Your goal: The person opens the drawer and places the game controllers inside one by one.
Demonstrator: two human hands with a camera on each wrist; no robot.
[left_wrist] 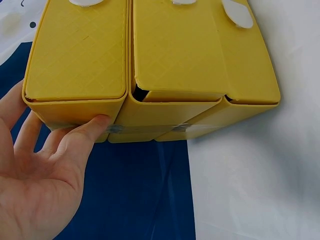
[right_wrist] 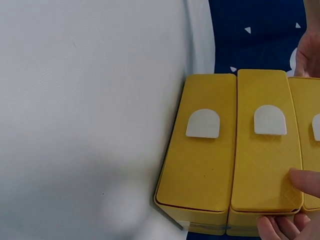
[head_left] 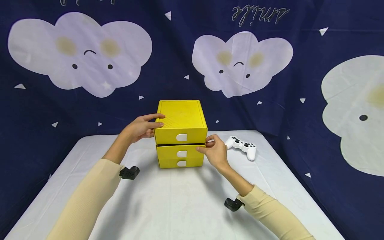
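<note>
A yellow three-drawer box [head_left: 181, 115] stands on the table, each drawer front carrying a white tab. Its middle drawer [head_left: 171, 152] juts out slightly, leaving a dark gap at the edge in the left wrist view. At the box's upper left, my left hand [head_left: 141, 128] has its fingers extended over the top edge; in the left wrist view the thumb [left_wrist: 82, 137] presses the side wall. My right hand [head_left: 216, 151] pinches the middle drawer's right edge, with the thumb [right_wrist: 306, 181] on its front and the other fingers bent round the side.
To the right of the box lies a white game controller [head_left: 241, 146]. White cloth covers the table [head_left: 171, 206]. Behind hangs a dark blue curtain [head_left: 171, 76] printed with clouds. Black wrist cameras [head_left: 129, 173] sit at both sleeves.
</note>
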